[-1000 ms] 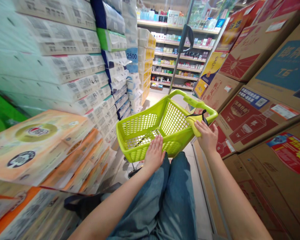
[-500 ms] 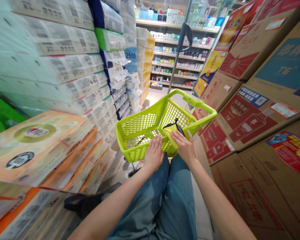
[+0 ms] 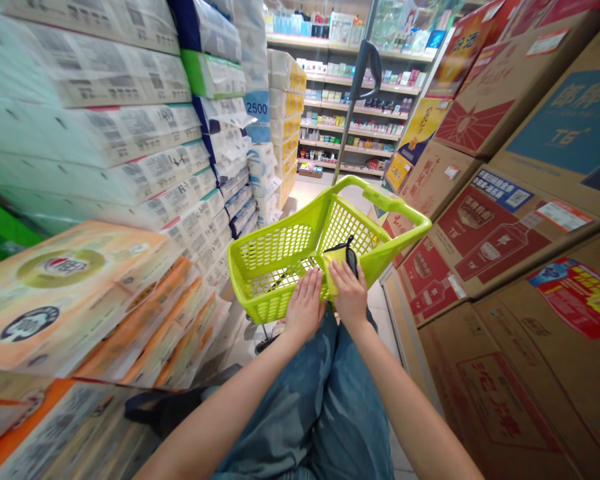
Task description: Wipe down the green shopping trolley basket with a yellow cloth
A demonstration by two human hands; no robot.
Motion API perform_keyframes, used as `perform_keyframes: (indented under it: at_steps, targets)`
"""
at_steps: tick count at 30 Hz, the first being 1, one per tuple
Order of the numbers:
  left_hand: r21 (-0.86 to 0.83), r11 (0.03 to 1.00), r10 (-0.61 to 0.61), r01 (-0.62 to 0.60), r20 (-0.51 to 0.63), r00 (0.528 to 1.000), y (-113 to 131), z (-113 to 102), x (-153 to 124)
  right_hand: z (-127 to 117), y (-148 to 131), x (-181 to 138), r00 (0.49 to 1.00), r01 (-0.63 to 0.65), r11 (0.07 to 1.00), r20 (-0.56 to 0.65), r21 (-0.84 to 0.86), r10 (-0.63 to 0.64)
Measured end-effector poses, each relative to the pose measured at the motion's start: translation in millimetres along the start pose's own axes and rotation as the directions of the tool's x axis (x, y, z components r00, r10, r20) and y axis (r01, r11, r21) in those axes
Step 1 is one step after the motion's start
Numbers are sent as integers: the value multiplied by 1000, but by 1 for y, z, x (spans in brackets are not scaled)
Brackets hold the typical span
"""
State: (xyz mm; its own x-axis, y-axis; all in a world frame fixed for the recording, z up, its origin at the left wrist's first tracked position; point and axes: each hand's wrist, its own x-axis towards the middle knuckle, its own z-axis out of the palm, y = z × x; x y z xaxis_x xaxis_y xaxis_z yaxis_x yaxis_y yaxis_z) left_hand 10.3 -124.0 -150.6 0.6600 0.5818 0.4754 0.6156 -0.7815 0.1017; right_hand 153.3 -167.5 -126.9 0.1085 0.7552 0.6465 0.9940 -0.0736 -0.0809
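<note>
1. Looking down a shop aisle, we see our two bare hands at the near end of a lime-green basket [image 3: 280, 257]; it sits on a wheeled frame just ahead of our knees in blue jeans [image 3: 325, 400].
2. Left hand [image 3: 305, 307] lies flat on the basket's near rim; fingers [image 3: 310, 283] stretched out and released, gripping nothing.
3. Right hand [image 3: 349, 293] just beside the left, pressing a yellow cloth [image 3: 330, 267] against the near rim; fingers spread over the cloth, holding it down rather than clenched.
4. Cloth has a black loop [image 3: 351, 257] at its far edge, hanging inside the basket.
5. Basket handle [image 3: 380, 200] stands at the far end; a grey pole [image 3: 355, 100] rises behind it.
6. Stacked tissue packs [image 3: 130, 167] on our left; brown cartons [image 3: 505, 233] on our right, close to the basket; stocked shelves [image 3: 355, 120] at the aisle's end.
</note>
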Motion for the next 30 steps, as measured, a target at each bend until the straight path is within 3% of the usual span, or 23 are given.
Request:
perform_keyframes:
  at_steps: [2, 4, 8, 11, 13, 15, 18, 21, 24, 27, 30]
  targets:
    - [0, 1000, 0, 0, -2, 1000, 0, -1, 0, 3, -12, -6, 999, 48, 998, 14, 28, -49]
    - [1, 1000, -2, 2, -3, 1000, 0, -1, -1, -4, -2, -7, 991, 127, 992, 44, 24, -128]
    - [9, 1000, -1, 1, 3, 1000, -1, 0, 0, -36, 67, 4, 965, 248, 966, 111, -77, -239]
    - [17, 1000, 5, -5, 11, 1000, 0, 0, 0, -55, 117, 15, 982, 189, 966, 42, -176, -184]
    - [23, 1000, 4, -4, 19, 1000, 1, 0, 1, -57, 130, 19, 991, 132, 969, -2, -210, -135]
    - [27, 1000, -4, 3, 24, 1000, 1, 0, 0, -51, 121, 18, 996, 64, 975, -40, -213, -75]
    - [26, 1000, -11, 10, 21, 1000, 2, 1, -1, -31, 78, 6, 998, 21, 986, -48, -164, -30]
    - [19, 1000, -5, 5, 16, 1000, 1, 1, -1, -11, 28, -9, 995, 97, 992, 8, -75, -97]
    - [15, 1000, 1, -1, 10, 1000, 0, 1, 0, -3, 3, -16, 985, 169, 985, 37, -24, -168]
    - [17, 1000, -6, 6, 5, 1000, 1, 1, 0, -13, 18, -12, 964, 256, 966, 82, -22, -253]
    - [29, 1000, -11, 11, 11, 1000, 1, 1, 0, -32, 66, -2, 952, 298, 952, 98, -70, -291]
